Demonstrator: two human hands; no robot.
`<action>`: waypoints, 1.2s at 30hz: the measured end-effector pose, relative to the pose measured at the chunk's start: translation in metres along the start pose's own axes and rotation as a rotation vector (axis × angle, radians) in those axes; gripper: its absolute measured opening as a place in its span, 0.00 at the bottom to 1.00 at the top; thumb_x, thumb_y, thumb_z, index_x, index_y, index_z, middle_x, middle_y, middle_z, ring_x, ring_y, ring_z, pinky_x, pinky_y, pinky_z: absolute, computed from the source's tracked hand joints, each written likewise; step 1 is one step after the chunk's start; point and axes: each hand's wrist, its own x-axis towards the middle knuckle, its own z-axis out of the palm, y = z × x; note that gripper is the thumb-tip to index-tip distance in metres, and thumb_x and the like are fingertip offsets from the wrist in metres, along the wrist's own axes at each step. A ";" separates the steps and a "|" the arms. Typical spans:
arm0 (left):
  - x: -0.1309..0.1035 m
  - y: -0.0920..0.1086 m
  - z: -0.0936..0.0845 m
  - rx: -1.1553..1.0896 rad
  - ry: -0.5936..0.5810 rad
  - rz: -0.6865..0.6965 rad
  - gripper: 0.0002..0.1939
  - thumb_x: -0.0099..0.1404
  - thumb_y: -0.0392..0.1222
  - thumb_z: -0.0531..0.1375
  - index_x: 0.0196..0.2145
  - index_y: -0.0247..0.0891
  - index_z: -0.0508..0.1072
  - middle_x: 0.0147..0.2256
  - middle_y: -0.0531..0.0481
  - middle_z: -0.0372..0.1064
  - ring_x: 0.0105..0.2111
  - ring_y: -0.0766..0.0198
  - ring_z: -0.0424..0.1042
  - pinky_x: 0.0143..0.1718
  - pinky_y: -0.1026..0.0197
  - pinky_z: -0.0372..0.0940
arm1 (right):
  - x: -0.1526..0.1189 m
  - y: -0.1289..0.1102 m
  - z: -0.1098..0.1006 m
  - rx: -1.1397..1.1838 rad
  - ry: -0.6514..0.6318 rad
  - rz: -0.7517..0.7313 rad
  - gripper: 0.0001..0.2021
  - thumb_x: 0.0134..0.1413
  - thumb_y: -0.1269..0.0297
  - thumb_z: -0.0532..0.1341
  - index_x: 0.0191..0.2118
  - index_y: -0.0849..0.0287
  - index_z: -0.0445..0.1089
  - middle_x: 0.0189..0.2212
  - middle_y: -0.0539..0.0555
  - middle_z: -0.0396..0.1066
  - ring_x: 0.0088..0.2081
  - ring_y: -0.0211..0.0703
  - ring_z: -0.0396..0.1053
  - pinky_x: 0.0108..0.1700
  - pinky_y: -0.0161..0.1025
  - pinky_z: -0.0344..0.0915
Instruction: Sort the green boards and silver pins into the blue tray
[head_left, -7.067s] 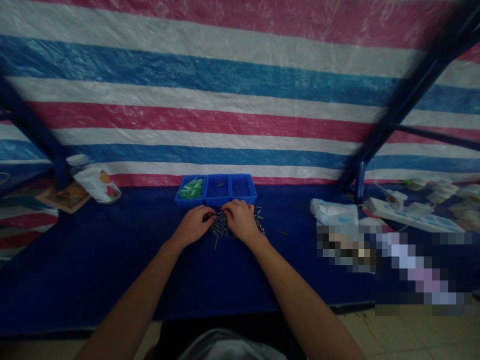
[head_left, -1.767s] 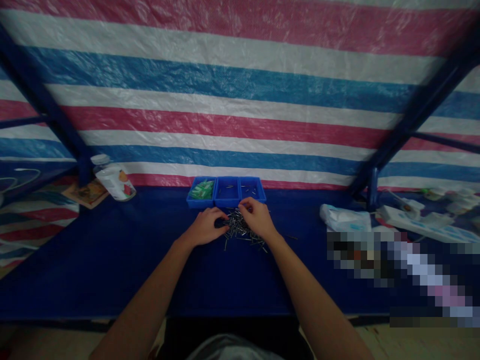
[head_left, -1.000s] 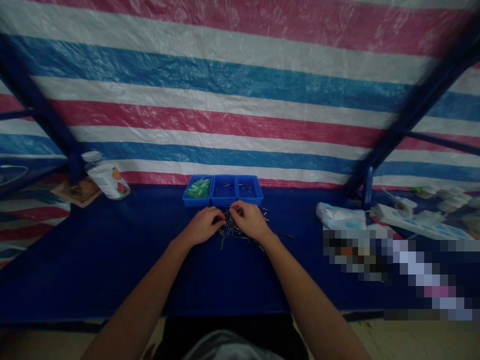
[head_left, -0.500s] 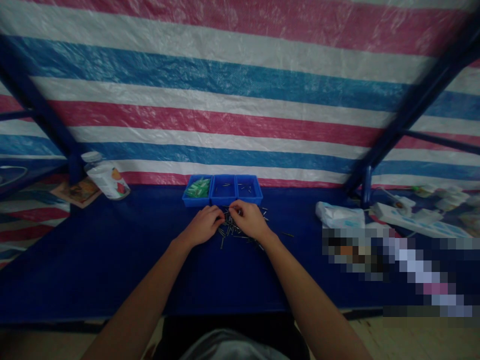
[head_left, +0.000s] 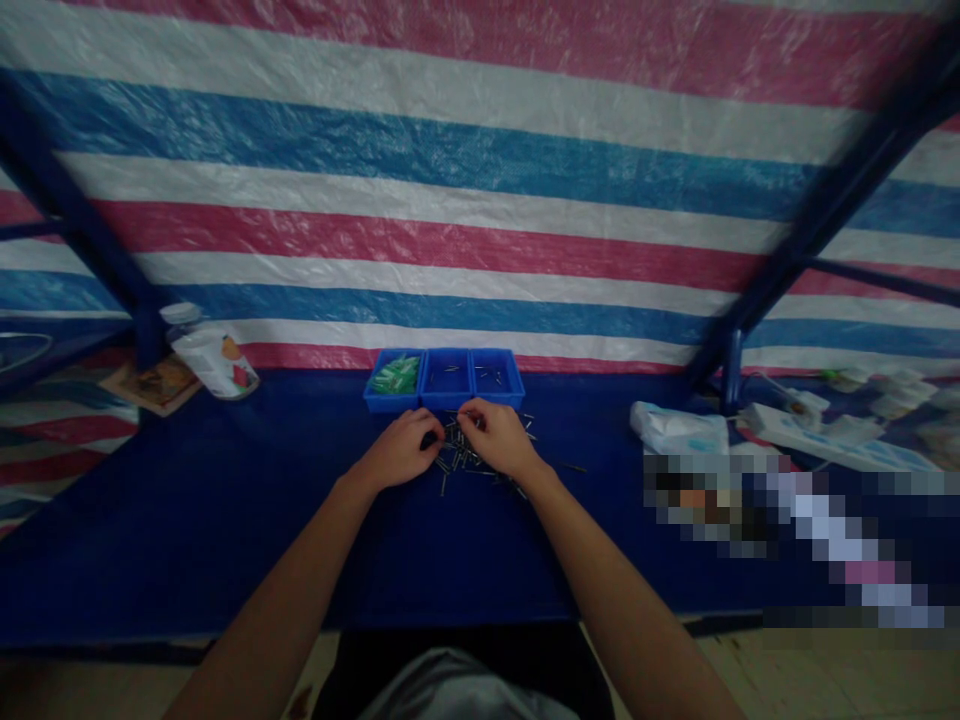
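Observation:
A loose pile of slim metal pieces that look like screws (head_left: pixel 466 460) lies on the blue table. At its left edge is my left hand (head_left: pixel 405 447), fingers curled toward the thumb with a small dark gap inside the loop. Whatever its fingertips hold is too small to make out. My right hand (head_left: pixel 499 437) is over the pile's right side, thumb and index finger pinched together; any piece between them cannot be made out. Just behind both hands stands a blue three-compartment tray (head_left: pixel 444 404). Green pieces (head_left: pixel 397 375) fill its left compartment, while a few thin metal pieces (head_left: pixel 489 374) lie in the other two.
One thin metal piece (head_left: pixel 574 468) lies apart at the right. A labelled bottle (head_left: pixel 217 362) stands at the left beside a flat box (head_left: pixel 154 385). Rightward are a white plastic packet (head_left: pixel 679 430) and a power strip (head_left: pixel 840 440). A striped sheet (head_left: pixel 465 230) hangs behind.
My left hand has shifted slightly left, and a gap now shows between its thumb and index finger. My right hand stays nearly in place over the pile.

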 end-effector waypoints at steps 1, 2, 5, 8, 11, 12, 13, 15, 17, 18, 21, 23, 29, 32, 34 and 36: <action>0.000 0.000 0.000 -0.002 0.001 0.005 0.06 0.61 0.35 0.58 0.35 0.40 0.73 0.40 0.47 0.70 0.43 0.55 0.68 0.49 0.50 0.62 | 0.000 0.000 0.000 -0.002 0.001 0.000 0.10 0.60 0.63 0.57 0.41 0.55 0.75 0.31 0.51 0.76 0.30 0.39 0.71 0.34 0.36 0.61; 0.001 0.000 0.000 0.000 0.004 0.009 0.05 0.61 0.36 0.57 0.34 0.40 0.73 0.39 0.47 0.70 0.42 0.55 0.68 0.49 0.50 0.62 | 0.000 0.000 0.000 -0.003 0.002 0.000 0.10 0.60 0.62 0.57 0.41 0.55 0.75 0.30 0.51 0.76 0.29 0.39 0.70 0.34 0.36 0.60; 0.001 0.000 0.002 0.016 0.017 0.007 0.03 0.61 0.36 0.58 0.32 0.40 0.73 0.39 0.46 0.70 0.43 0.54 0.66 0.49 0.49 0.61 | 0.000 -0.001 0.000 0.002 0.007 0.003 0.10 0.60 0.62 0.57 0.41 0.55 0.75 0.30 0.51 0.76 0.29 0.38 0.70 0.33 0.36 0.60; 0.003 0.001 0.003 0.014 0.030 -0.004 0.03 0.62 0.37 0.58 0.32 0.40 0.72 0.41 0.47 0.70 0.44 0.54 0.65 0.50 0.49 0.59 | 0.000 -0.001 -0.001 0.004 0.009 0.009 0.10 0.60 0.62 0.57 0.41 0.55 0.75 0.30 0.51 0.76 0.29 0.38 0.70 0.34 0.36 0.60; 0.005 0.002 0.002 -0.042 0.112 -0.021 0.04 0.65 0.38 0.56 0.33 0.40 0.70 0.39 0.47 0.71 0.43 0.55 0.66 0.50 0.50 0.59 | 0.000 -0.001 -0.001 0.007 0.011 -0.003 0.09 0.60 0.63 0.57 0.41 0.55 0.75 0.31 0.51 0.76 0.30 0.39 0.70 0.35 0.36 0.60; 0.006 0.003 0.001 -0.068 0.160 -0.036 0.05 0.65 0.38 0.55 0.33 0.40 0.70 0.38 0.48 0.71 0.43 0.56 0.66 0.49 0.51 0.60 | 0.000 -0.001 -0.002 0.012 0.013 -0.014 0.09 0.60 0.62 0.57 0.40 0.56 0.75 0.32 0.51 0.76 0.31 0.38 0.70 0.35 0.36 0.61; 0.006 0.004 -0.001 -0.098 0.209 -0.058 0.05 0.66 0.39 0.55 0.33 0.40 0.69 0.37 0.48 0.71 0.42 0.56 0.67 0.49 0.52 0.60 | 0.000 -0.001 -0.002 0.017 0.016 -0.026 0.09 0.61 0.61 0.57 0.40 0.56 0.74 0.32 0.52 0.76 0.31 0.38 0.70 0.36 0.36 0.60; 0.007 0.006 -0.003 -0.165 0.285 -0.104 0.05 0.66 0.40 0.54 0.34 0.40 0.69 0.36 0.49 0.71 0.40 0.57 0.68 0.47 0.53 0.62 | 0.001 -0.002 -0.002 0.019 0.015 -0.048 0.10 0.62 0.59 0.57 0.39 0.56 0.74 0.33 0.52 0.76 0.32 0.39 0.69 0.37 0.36 0.60; 0.007 0.009 -0.005 -0.231 0.317 -0.129 0.06 0.66 0.42 0.55 0.35 0.40 0.70 0.34 0.50 0.71 0.37 0.59 0.69 0.44 0.55 0.63 | 0.001 -0.002 -0.002 0.004 0.015 -0.060 0.12 0.62 0.56 0.57 0.38 0.57 0.74 0.33 0.53 0.75 0.33 0.39 0.68 0.38 0.37 0.60; 0.007 0.010 -0.005 -0.259 0.324 -0.131 0.07 0.66 0.43 0.55 0.35 0.40 0.70 0.33 0.50 0.71 0.36 0.60 0.69 0.43 0.56 0.63 | 0.001 -0.002 -0.002 -0.006 0.017 -0.064 0.12 0.63 0.56 0.57 0.37 0.57 0.74 0.32 0.53 0.75 0.33 0.39 0.68 0.38 0.38 0.60; 0.006 0.014 -0.004 -0.306 0.346 -0.128 0.08 0.66 0.44 0.56 0.35 0.39 0.72 0.32 0.51 0.71 0.34 0.61 0.69 0.41 0.58 0.64 | 0.002 -0.002 -0.001 -0.007 0.023 -0.068 0.13 0.63 0.56 0.57 0.34 0.58 0.74 0.30 0.52 0.74 0.32 0.40 0.67 0.39 0.38 0.59; 0.006 0.015 -0.003 -0.319 0.359 -0.125 0.08 0.65 0.45 0.57 0.34 0.39 0.73 0.32 0.51 0.72 0.34 0.61 0.69 0.41 0.58 0.65 | 0.002 -0.002 -0.001 0.014 0.019 -0.067 0.14 0.64 0.57 0.57 0.32 0.58 0.73 0.28 0.52 0.73 0.31 0.40 0.66 0.37 0.38 0.58; 0.006 0.014 -0.003 -0.328 0.372 -0.126 0.08 0.63 0.46 0.60 0.35 0.40 0.76 0.33 0.50 0.74 0.34 0.61 0.70 0.39 0.58 0.65 | 0.002 -0.006 -0.002 0.080 -0.009 -0.063 0.13 0.63 0.58 0.58 0.30 0.58 0.72 0.25 0.50 0.71 0.29 0.38 0.65 0.34 0.36 0.56; 0.005 0.015 -0.006 -0.340 0.375 -0.139 0.07 0.62 0.44 0.61 0.34 0.40 0.77 0.33 0.50 0.75 0.34 0.61 0.71 0.39 0.58 0.66 | 0.002 -0.007 -0.002 0.117 -0.013 -0.030 0.14 0.62 0.56 0.57 0.30 0.58 0.71 0.24 0.49 0.70 0.27 0.37 0.64 0.32 0.35 0.55; 0.005 0.016 -0.007 -0.347 0.378 -0.136 0.07 0.62 0.44 0.61 0.34 0.40 0.77 0.33 0.50 0.75 0.35 0.60 0.71 0.41 0.57 0.66 | 0.001 -0.008 -0.002 0.136 -0.014 -0.009 0.14 0.62 0.56 0.57 0.29 0.58 0.71 0.23 0.48 0.69 0.26 0.36 0.62 0.31 0.34 0.54; 0.005 0.018 -0.007 -0.349 0.376 -0.125 0.06 0.62 0.43 0.62 0.33 0.40 0.77 0.34 0.50 0.75 0.36 0.60 0.71 0.41 0.57 0.65 | 0.001 -0.008 -0.002 0.163 -0.016 0.000 0.14 0.62 0.57 0.57 0.29 0.58 0.71 0.22 0.47 0.68 0.26 0.35 0.62 0.31 0.34 0.55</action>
